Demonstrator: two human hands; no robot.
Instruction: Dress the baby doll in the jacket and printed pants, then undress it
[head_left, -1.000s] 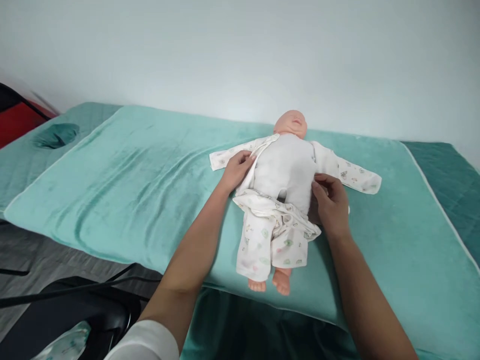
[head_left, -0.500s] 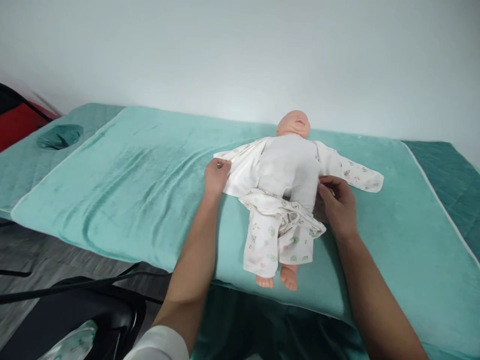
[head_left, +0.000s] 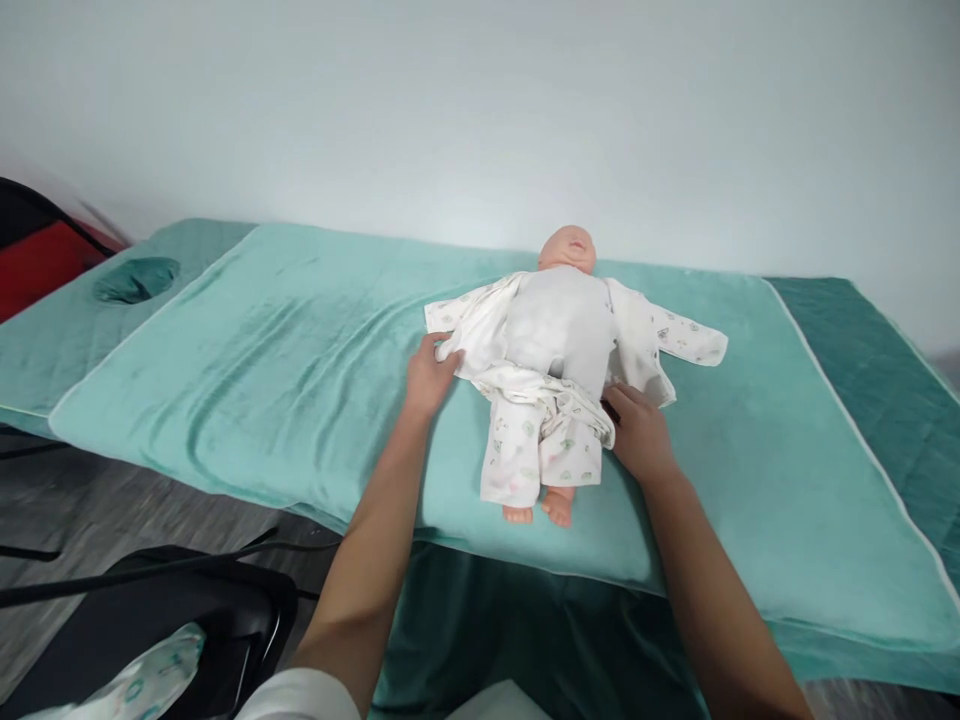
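A baby doll (head_left: 559, 310) lies on its back with its head toward the wall. It wears a white baby shirt (head_left: 480, 335) with a small print, spread apart at the front over a pale grey torso. Printed baby pants (head_left: 512, 455) cover its legs, their waistband bunched around the hips, and both feet show below. My left hand (head_left: 432, 378) pinches the lower edge of the shirt's left panel. Beside the doll's hip, my right hand (head_left: 639, 425) has its fingers curled at the pants' waistband; the fingertips are partly hidden.
A green velvety cover (head_left: 300, 350) lies over the bed, which has a face hole (head_left: 136, 280) at the left end. White wall (head_left: 480, 120) rises behind. At lower left a black chair (head_left: 247, 610) holds a printed cloth (head_left: 161, 675).
My right hand has let go of the shirt's right panel, which now lies spread outward, and has moved to the waistband. My left hand has shifted slightly lower with the shirt edge.
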